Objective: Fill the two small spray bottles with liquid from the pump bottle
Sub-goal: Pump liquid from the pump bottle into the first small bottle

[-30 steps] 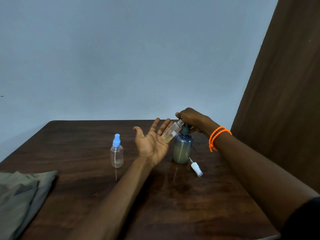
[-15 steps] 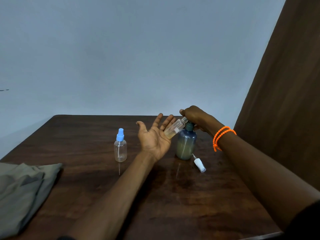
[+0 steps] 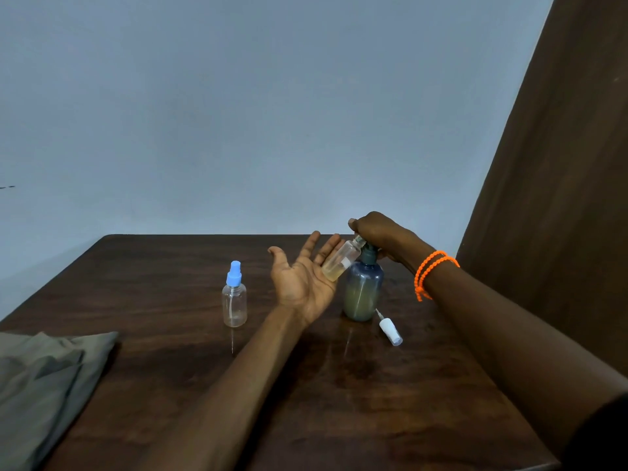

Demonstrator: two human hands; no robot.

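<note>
Head view: my left hand (image 3: pixel 306 283) is palm up with fingers straight and spread. A small clear plastic spray bottle (image 3: pixel 341 263), uncapped, lies tilted across those fingers. It holds some pale yellowish liquid, and its neck points up at the pump head.

My right hand (image 3: pixel 377 231) is curled over the top of the pump bottle (image 3: pixel 363 290), gripping the pump head. The nozzle itself is hidden under my fingers. The pump bottle is rounded, smoky blue-grey translucent plastic with cloudy liquid in its lower part. It stands upright on the worktop (image 3: pixel 306 385), which is dark glossy wood with visible grain.

The loose white spray cap (image 3: pixel 390 331), with its thin dip tube, lies on its side just beside the pump bottle's base.

The second spray bottle (image 3: pixel 234 299) is clear, cylindrical with rounded shoulders, and has a light blue cap on. It stands upright left of my left hand, apart from it.

There's an orange beaded band (image 3: pixel 430 271) on my right wrist. A folded olive-grey cloth (image 3: pixel 47 379) sits at the worktop's near left corner.
</note>
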